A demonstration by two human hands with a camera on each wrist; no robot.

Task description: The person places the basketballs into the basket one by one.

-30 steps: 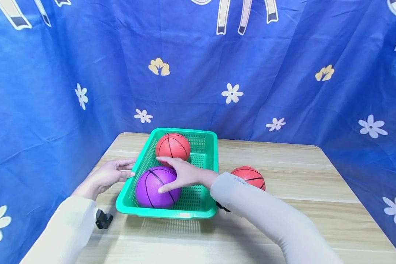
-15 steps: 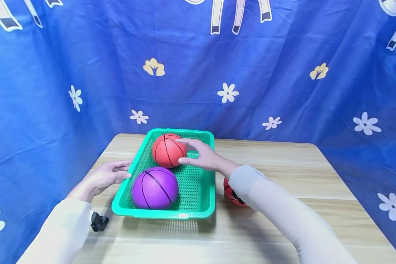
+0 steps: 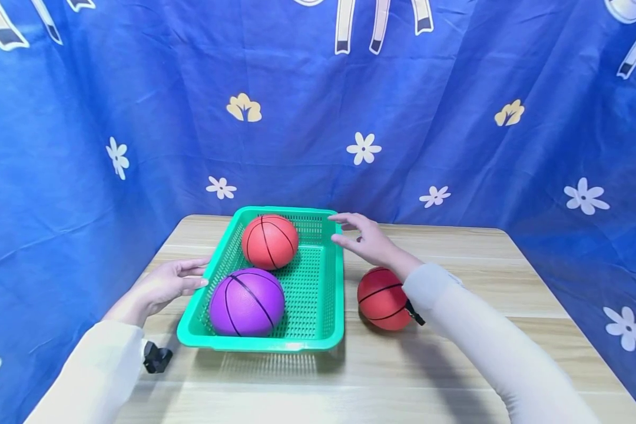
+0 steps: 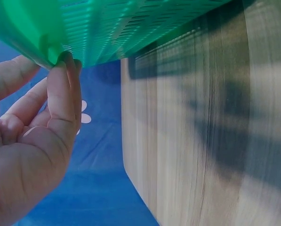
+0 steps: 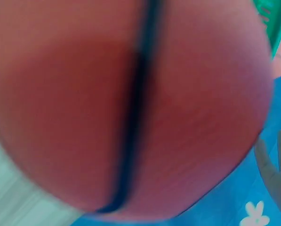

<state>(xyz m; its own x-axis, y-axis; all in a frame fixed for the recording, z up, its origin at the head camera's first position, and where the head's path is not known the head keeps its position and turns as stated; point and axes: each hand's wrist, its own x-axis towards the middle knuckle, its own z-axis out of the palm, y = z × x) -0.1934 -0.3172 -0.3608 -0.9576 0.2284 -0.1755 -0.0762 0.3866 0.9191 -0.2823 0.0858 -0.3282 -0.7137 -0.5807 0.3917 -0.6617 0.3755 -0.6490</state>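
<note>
A green plastic basket point(image 3: 340, 306) stands on the table with two toy basketballs inside. The purple basketball point(image 3: 247, 302) lies at its near end and a red basketball point(image 3: 270, 241) behind it. My left hand point(image 3: 164, 285) touches the basket's left rim with its fingertips; the left wrist view shows thumb and fingers point(image 4: 60, 94) right at that rim. My right hand point(image 3: 371, 240) holds nothing, its fingers spread at the basket's far right rim. Under the right wrist, outside the basket, lies another red basketball point(image 3: 383, 299), which fills most of the right wrist view.
The wood-grain table point(image 3: 456, 353) spreads to the right and in front of the basket. A blue curtain point(image 3: 297, 147) with white flowers hangs behind it and at both sides. A small black device point(image 3: 156, 357) sits at the left sleeve.
My right hand has moved off the purple basketball, past the red one in the basket, to the right rim. The left hand stays at the left rim. The outer red basketball shows more fully.
</note>
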